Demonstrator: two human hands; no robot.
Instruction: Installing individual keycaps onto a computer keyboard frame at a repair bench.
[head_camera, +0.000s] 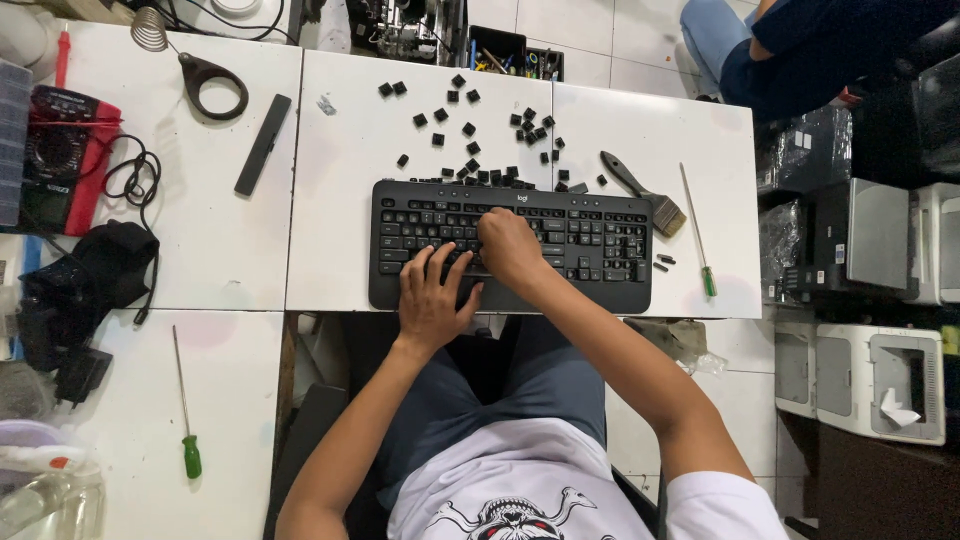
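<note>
Nearest the person, the left hand lies flat on the front edge of the black keyboard, fingers spread over the lower left rows and holding nothing, steadying the board. Just beyond it, the right hand is curled over the keys near the middle, knuckles up; its fingertips press down out of sight, so I cannot tell whether that grip pinches a keycap or only pushes on one. The keyboard sits on the white counter with its long axis running left to right, directly under both hands, the right one closer to the centre rows.

Farther out, past the keyboard's back edge, loose keycaps are scattered, a thick row of them touching that edge and the rest well apart. To the right lie a paintbrush and a green-handled screwdriver, near the keyboard's end. A second green screwdriver and a red multimeter lie on the left. Nothing stands between hands and keys.
</note>
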